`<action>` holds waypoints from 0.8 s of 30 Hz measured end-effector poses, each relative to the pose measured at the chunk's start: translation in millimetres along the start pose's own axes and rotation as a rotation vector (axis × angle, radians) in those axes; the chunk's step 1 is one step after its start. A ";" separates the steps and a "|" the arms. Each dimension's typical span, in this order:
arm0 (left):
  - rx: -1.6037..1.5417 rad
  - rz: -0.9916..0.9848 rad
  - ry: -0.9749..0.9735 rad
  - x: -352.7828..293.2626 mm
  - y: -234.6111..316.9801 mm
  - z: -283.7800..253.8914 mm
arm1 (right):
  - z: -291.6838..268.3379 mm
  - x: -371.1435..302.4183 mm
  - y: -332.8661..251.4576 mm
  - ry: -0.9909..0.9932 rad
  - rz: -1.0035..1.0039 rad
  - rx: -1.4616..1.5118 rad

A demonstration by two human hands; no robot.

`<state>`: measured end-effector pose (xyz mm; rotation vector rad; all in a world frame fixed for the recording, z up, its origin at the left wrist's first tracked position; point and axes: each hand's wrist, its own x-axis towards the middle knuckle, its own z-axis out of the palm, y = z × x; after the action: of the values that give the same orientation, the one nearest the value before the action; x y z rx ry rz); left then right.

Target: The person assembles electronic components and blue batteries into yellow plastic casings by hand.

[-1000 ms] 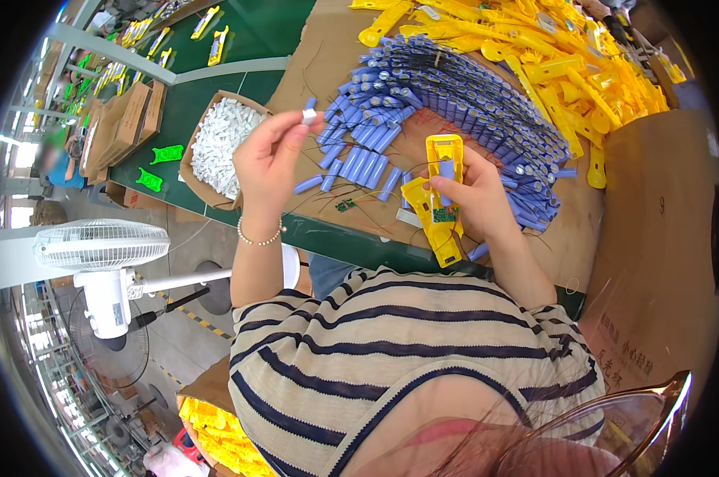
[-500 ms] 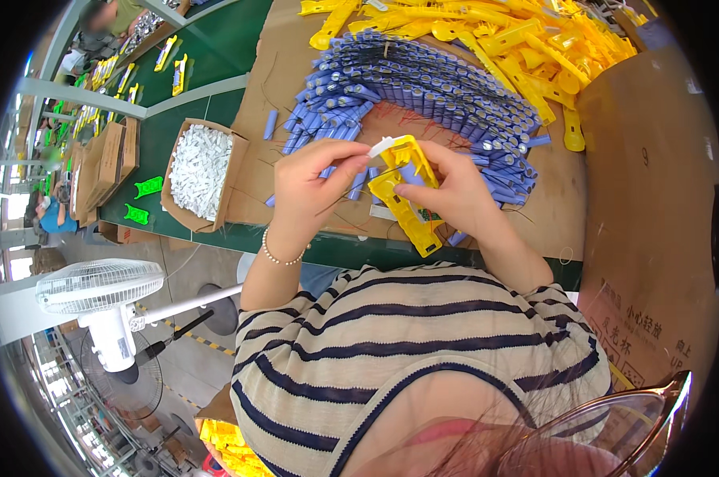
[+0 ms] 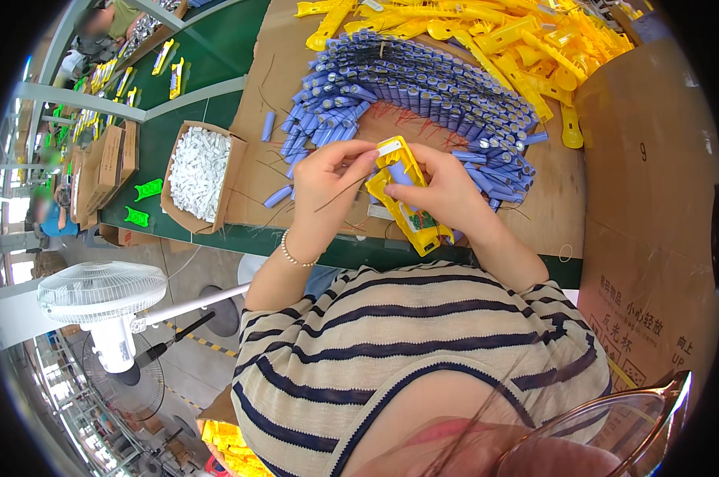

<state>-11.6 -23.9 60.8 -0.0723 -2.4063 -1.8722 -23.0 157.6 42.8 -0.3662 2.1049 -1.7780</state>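
Yellow plastic housing (image 3: 407, 195) being fitted with a small white part (image 3: 389, 147) above the table edge
Right hand (image 3: 447, 191) is gripping the housing while left hand (image 3: 328, 179) is pinching the part at its top end; seating it seems to be calling for a careful, aligned press

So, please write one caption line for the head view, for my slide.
Both hands, left hand and right hand, hold a yellow plastic housing before a fan of blue cells.
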 end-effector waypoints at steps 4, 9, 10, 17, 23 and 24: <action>0.005 0.039 0.023 0.4 -8.9 5.0 | -1.7 0.3 -7.1 -0.005 0.001 -0.057; 0.262 0.034 -0.030 0.8 4.5 3.6 | -4.2 -1.4 -2.9 -0.092 0.017 -0.038; 0.262 0.033 -0.029 2.8 5.2 1.0 | -4.8 -1.8 -2.7 -0.093 0.017 -0.038; 0.297 0.124 -0.541 16.0 -18.4 -14.2 | -15.7 -1.7 1.8 -0.381 0.173 -0.016; 0.175 -0.261 -0.472 84.6 -27.4 -99.9 | -35.2 -12.4 -8.4 -0.027 0.248 0.208; 0.115 -0.325 -0.290 97.8 -35.4 -126.6 | -43.9 -15.1 -7.9 -0.013 0.222 0.259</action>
<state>-106.7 -157.2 67.5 0.0647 -2.8674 -1.9620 -28.5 201.7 58.5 -0.0709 1.7970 -1.8752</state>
